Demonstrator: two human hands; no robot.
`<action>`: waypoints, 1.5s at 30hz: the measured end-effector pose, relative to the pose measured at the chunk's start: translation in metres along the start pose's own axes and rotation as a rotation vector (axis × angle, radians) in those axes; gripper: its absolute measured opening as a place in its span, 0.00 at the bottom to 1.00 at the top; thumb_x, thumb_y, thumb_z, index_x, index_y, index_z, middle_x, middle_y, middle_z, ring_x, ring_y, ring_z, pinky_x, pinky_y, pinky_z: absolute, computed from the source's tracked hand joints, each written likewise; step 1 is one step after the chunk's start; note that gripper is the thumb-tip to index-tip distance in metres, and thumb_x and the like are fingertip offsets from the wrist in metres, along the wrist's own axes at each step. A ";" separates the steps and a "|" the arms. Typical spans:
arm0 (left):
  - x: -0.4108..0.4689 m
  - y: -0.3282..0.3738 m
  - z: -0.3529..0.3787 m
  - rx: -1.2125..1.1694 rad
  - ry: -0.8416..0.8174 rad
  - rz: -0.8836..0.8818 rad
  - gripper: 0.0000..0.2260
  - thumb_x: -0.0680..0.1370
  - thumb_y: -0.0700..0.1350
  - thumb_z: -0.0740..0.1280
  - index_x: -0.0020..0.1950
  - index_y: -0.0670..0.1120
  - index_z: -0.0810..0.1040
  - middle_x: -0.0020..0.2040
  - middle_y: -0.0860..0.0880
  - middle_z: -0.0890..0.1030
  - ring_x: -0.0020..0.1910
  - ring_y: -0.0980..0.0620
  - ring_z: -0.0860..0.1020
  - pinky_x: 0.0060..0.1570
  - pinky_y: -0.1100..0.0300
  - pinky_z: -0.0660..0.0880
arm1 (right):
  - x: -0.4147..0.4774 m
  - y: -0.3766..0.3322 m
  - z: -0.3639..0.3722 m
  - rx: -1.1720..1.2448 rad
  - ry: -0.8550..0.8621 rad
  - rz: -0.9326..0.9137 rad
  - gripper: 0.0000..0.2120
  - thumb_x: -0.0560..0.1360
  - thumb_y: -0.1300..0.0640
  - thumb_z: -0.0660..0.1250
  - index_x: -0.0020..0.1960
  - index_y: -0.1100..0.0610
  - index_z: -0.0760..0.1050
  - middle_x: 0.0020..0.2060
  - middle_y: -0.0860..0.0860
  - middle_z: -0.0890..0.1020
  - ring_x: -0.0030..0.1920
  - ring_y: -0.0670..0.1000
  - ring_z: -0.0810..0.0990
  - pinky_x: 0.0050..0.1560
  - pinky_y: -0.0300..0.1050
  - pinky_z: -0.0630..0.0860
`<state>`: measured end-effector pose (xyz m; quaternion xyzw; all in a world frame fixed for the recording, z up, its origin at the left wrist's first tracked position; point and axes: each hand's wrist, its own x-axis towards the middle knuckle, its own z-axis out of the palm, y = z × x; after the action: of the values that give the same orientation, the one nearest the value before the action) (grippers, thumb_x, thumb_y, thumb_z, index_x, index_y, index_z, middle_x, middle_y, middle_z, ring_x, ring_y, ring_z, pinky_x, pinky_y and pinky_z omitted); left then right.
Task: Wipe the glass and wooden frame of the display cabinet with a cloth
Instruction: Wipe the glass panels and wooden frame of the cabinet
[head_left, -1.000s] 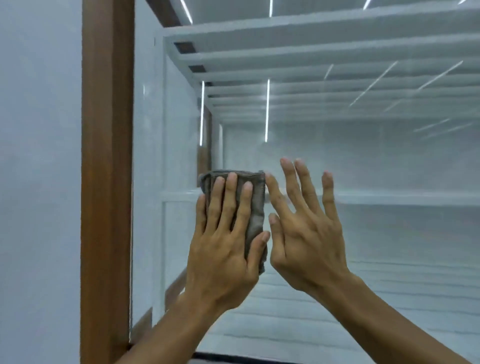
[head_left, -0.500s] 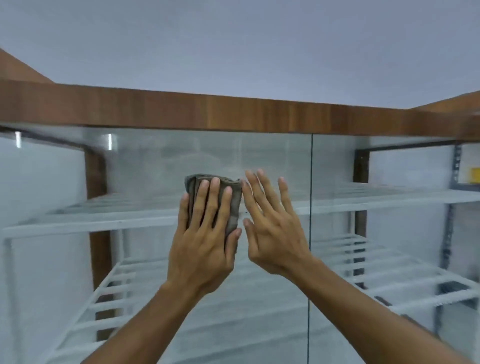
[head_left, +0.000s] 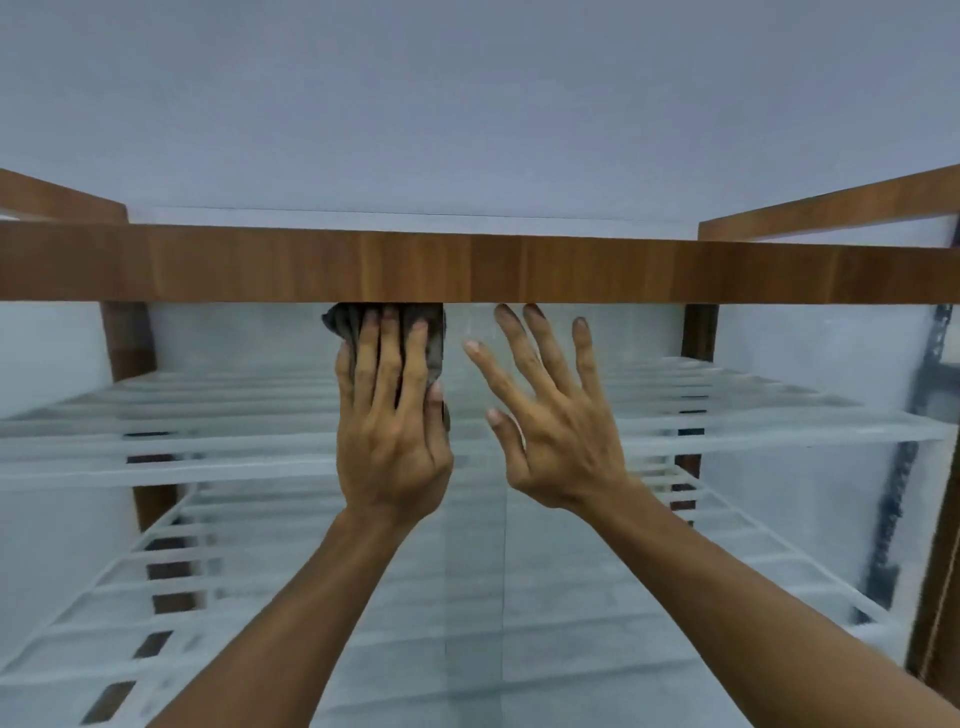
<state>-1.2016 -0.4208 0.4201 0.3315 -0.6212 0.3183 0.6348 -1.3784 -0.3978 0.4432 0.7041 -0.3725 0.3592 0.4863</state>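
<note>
I see the wooden frame with its top rail across the view, glass below it and white slatted shelves behind. My left hand has 4 fingers straight and close together, pressing the grey cloth onto the pane. The cloth's top edge meets the rail's underside, and the thumb lies on its right edge. My right hand is just beside it, fingers spread, holding nothing. I can't tell if it touches the glass.

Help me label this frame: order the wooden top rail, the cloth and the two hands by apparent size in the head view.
1. wooden top rail, spanning the picture.
2. left hand and right hand: alike, not ranked.
3. cloth, mostly hidden under the left hand's fingers.
</note>
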 end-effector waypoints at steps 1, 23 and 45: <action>-0.001 0.004 -0.001 -0.069 0.035 -0.043 0.21 0.86 0.41 0.54 0.78 0.35 0.66 0.79 0.36 0.65 0.82 0.42 0.59 0.80 0.39 0.57 | -0.001 -0.001 0.003 0.021 0.018 0.024 0.30 0.82 0.51 0.57 0.82 0.54 0.56 0.82 0.58 0.54 0.83 0.59 0.49 0.80 0.69 0.45; -0.015 0.058 0.006 -0.280 0.057 -0.044 0.22 0.84 0.36 0.57 0.78 0.34 0.61 0.79 0.37 0.63 0.81 0.38 0.58 0.80 0.42 0.59 | -0.007 0.001 0.005 0.281 0.185 0.129 0.26 0.82 0.58 0.55 0.79 0.66 0.62 0.79 0.62 0.63 0.81 0.61 0.56 0.82 0.61 0.50; 0.000 0.123 0.055 0.150 -0.123 -0.121 0.28 0.86 0.51 0.52 0.83 0.40 0.54 0.82 0.32 0.50 0.83 0.35 0.46 0.81 0.40 0.42 | -0.055 0.080 -0.011 0.103 0.131 0.208 0.27 0.82 0.52 0.56 0.80 0.57 0.62 0.80 0.60 0.61 0.82 0.61 0.56 0.79 0.71 0.46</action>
<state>-1.3336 -0.3945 0.4241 0.4341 -0.6122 0.3039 0.5869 -1.4755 -0.3976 0.4321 0.6606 -0.3922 0.4716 0.4329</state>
